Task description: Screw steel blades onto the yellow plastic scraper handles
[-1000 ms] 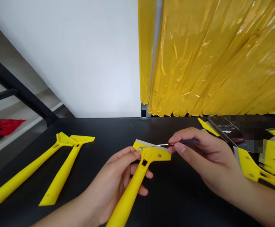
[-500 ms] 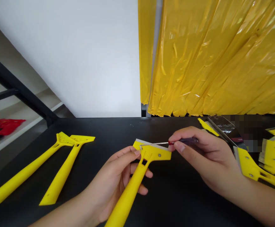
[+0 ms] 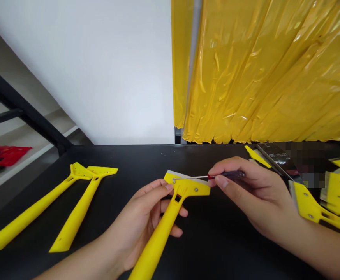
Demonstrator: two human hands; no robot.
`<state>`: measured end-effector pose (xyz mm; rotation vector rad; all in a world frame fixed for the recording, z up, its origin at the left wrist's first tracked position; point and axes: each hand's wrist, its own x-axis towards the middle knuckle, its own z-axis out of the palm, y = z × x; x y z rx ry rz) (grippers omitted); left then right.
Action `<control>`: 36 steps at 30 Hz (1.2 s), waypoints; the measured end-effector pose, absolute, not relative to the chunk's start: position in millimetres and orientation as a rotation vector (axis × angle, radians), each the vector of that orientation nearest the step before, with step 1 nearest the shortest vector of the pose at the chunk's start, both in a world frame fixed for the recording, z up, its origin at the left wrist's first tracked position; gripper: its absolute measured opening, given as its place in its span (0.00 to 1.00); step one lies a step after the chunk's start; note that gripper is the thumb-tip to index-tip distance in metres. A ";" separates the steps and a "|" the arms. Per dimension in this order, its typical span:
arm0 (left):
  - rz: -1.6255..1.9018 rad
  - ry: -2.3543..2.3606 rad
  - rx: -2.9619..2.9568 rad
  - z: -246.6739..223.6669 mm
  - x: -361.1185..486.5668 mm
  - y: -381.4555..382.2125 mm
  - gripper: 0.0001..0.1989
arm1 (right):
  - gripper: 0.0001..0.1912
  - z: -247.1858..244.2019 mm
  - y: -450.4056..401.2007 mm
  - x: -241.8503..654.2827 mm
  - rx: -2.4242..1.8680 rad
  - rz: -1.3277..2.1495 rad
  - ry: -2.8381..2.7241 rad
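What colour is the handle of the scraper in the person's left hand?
The scraper handle is bright yellow, and it shows best in the head view.

Small assembly workshop, w/ black workbench (image 3: 222, 241), rows of yellow plastic scrapers (image 3: 35, 208) & black metal shelf frame (image 3: 20, 99).

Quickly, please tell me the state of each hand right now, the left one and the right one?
Left hand: closed, holding a yellow plastic scraper.
Right hand: closed, holding a small screwdriver.

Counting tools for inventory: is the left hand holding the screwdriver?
No, the right hand holds the dark-handled metal screwdriver; the left hand grips a yellow plastic scraper.
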<state>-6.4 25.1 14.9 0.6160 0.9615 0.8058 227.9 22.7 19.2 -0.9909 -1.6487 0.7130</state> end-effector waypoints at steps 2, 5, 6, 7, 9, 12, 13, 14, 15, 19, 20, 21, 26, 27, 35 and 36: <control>0.798 0.966 0.622 15.0 -6.7 25.7 0.09 | 0.07 19.9 22.2 227.4 -0.997 0.713 -1.653; 0.795 0.967 0.628 15.2 -7.2 26.4 0.09 | 0.06 20.8 21.4 227.5 -0.995 0.720 -1.662; 0.796 0.966 0.630 15.0 -7.3 26.6 0.10 | 0.06 20.9 21.2 227.7 -0.994 0.723 -1.665; 0.796 0.965 0.633 14.8 -7.3 26.7 0.10 | 0.06 21.0 21.1 228.0 -0.994 0.727 -1.665; 0.797 0.965 0.641 13.9 -7.4 27.0 0.10 | 0.06 20.8 21.1 228.6 -0.997 0.733 -1.662; 0.812 0.980 0.660 12.7 -7.2 26.9 0.09 | 0.06 20.5 21.0 228.7 -1.004 0.738 -1.653; 0.818 0.988 0.669 12.6 -7.0 26.8 0.08 | 0.06 20.6 21.0 228.4 -1.008 0.737 -1.648; 0.823 0.999 0.679 12.8 -6.8 26.6 0.08 | 0.05 20.9 21.0 228.0 -1.015 0.733 -1.644; 0.827 1.014 0.691 13.1 -6.6 26.3 0.07 | 0.05 21.5 21.0 227.5 -1.024 0.725 -1.643; 0.838 1.088 0.781 16.1 -6.1 25.7 0.07 | 0.04 27.4 19.9 226.4 -1.090 0.611 -1.684; 0.841 1.103 0.808 16.8 -6.2 25.8 0.08 | 0.04 29.9 19.1 226.5 -1.110 0.564 -1.704; 0.846 1.115 0.836 17.4 -6.4 26.1 0.08 | 0.05 32.9 17.9 226.9 -1.128 0.512 -1.734; 0.880 1.164 0.968 17.6 -8.6 28.7 0.11 | 0.06 49.7 8.5 228.8 -1.087 0.172 -2.119; 0.893 1.167 0.991 17.4 -9.1 28.9 0.11 | 0.07 52.0 6.3 228.5 -1.065 0.071 -2.211; 0.974 1.246 1.178 18.8 -12.0 25.7 0.11 | 0.06 54.6 -4.7 218.4 -1.162 -0.358 -2.308; 0.980 1.250 1.194 19.2 -12.1 25.4 0.11 | 0.07 54.5 -5.7 218.0 -1.175 -0.341 -2.300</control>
